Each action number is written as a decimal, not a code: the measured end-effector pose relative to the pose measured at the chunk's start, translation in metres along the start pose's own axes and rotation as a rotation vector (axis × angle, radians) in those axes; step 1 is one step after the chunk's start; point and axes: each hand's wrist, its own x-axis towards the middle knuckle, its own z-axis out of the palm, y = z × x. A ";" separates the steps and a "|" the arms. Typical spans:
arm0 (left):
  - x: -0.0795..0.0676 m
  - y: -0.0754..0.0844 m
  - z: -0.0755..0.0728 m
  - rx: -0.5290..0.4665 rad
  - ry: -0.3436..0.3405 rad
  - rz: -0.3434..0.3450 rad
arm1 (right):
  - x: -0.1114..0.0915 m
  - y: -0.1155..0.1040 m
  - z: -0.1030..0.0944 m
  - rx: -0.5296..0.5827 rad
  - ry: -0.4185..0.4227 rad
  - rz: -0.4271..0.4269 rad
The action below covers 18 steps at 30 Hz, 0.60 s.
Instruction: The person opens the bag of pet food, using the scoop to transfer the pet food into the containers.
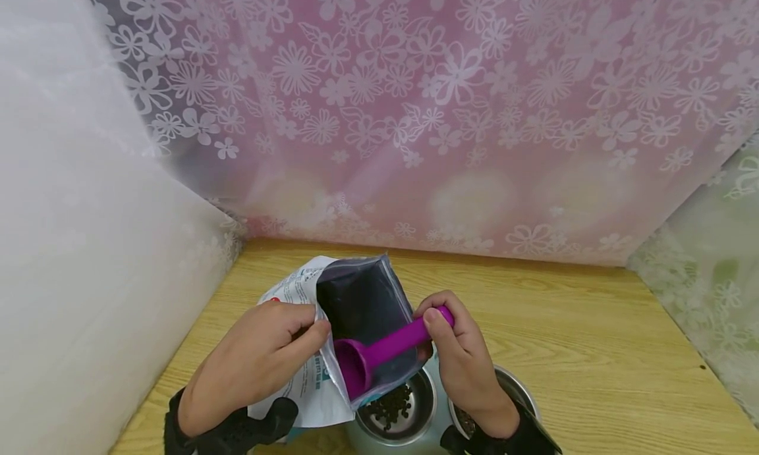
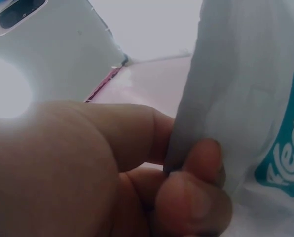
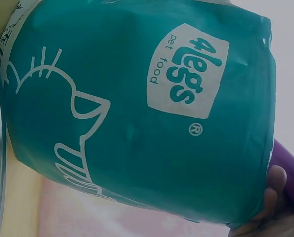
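A pet food bag (image 1: 302, 392) is tilted with its mouth open and its dark inner lining showing. My left hand (image 1: 255, 353) pinches the bag's near-left rim between thumb and fingers. A purple scoop (image 1: 397, 343) leans into the mouth, its cup by the lower rim. My right hand (image 1: 468, 363) grips the scoop's handle at the bag's right edge. In the right wrist view, the teal side of the bag (image 3: 132, 148) reads "4legs pet food", and some fingers (image 3: 270, 197) lie against its edge. The bag's deeper contents are hidden.
Below the bag mouth is a steel bowl (image 1: 428, 419) with dark kibble (image 1: 391, 409) in it. A second steel bowl (image 1: 528, 392) sits to the right, partly under my right wrist. Both stand on a wooden tabletop (image 1: 593, 349), with a pink flowered curtain (image 1: 415, 145) behind.
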 end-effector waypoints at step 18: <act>-0.001 -0.002 -0.002 -0.005 0.014 -0.005 | 0.007 -0.001 -0.007 0.074 0.193 0.032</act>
